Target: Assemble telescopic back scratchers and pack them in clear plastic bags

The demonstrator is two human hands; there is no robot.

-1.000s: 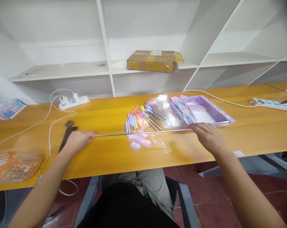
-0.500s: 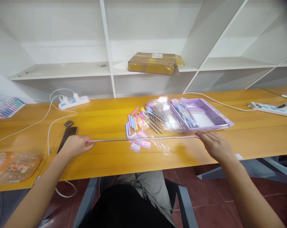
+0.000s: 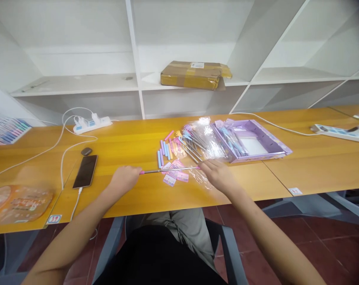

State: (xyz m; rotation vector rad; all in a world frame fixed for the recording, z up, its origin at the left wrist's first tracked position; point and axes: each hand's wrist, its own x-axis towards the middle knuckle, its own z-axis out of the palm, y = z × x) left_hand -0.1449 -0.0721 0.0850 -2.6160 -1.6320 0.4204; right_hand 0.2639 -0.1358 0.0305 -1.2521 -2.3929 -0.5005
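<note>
A thin metal rod (image 3: 170,170) with pink ends stretches level between my two hands, above the table. My left hand (image 3: 126,179) is closed on its left pink end. The right pink end is in the grip of my right hand (image 3: 216,173). Beneath and behind the rod lie pink and purple cards (image 3: 171,179), a clear plastic wrapper (image 3: 203,180), colored tubes (image 3: 164,152) and several metal rods (image 3: 192,148) with small hand-shaped heads. A purple box (image 3: 258,139) at their right holds wrapped items (image 3: 232,142).
A phone (image 3: 86,171) with a cable and a dark earbud case (image 3: 86,151) lie left. Power strips (image 3: 92,125) sit at both sides. An orange package (image 3: 26,204) is far left, a cardboard box (image 3: 194,76) on the shelf.
Both hands have moved inward toward each other, and the rod between them is much shorter. The phone at the left, partly covered before, now shows fully.
</note>
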